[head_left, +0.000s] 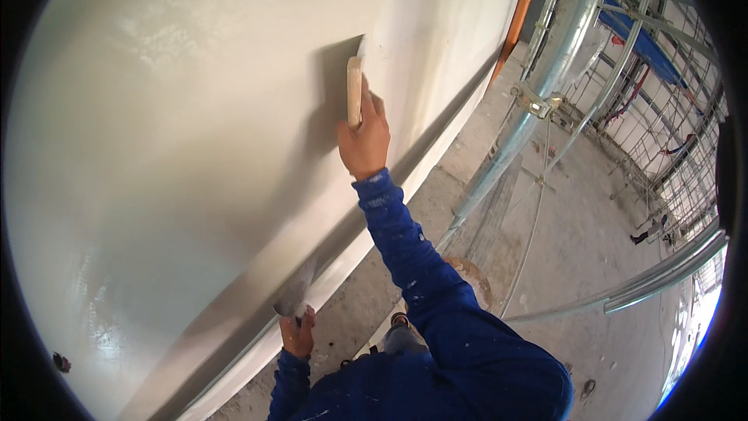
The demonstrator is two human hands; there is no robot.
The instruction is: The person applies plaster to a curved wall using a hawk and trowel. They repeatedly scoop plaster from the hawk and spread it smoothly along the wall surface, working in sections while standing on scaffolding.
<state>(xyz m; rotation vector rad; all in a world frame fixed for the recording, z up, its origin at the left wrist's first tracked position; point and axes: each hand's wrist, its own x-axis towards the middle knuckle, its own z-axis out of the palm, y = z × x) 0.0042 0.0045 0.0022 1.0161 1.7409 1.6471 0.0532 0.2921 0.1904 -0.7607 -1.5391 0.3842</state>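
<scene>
My right hand (363, 140) is raised to the pale, smooth wall (187, 125), gripping the pale handle (354, 90) of a flat trowel whose thin metal blade (361, 45) is edge-on and casts a shadow on the wall. Lower down, near the wall's bottom edge, my left hand (298, 332) is closed on a scraper with a wide metal blade (290, 301). Both my arms are in blue sleeves marked with pale spots.
Along the right run scaffold tubes (506, 156) with a coupler (535, 101), and curved rails (662, 269). An orange pipe (523, 0) stands past the wall's end. Beyond lie a concrete floor (592, 210), more scaffolding and a small, unclear figure of a person (653, 231).
</scene>
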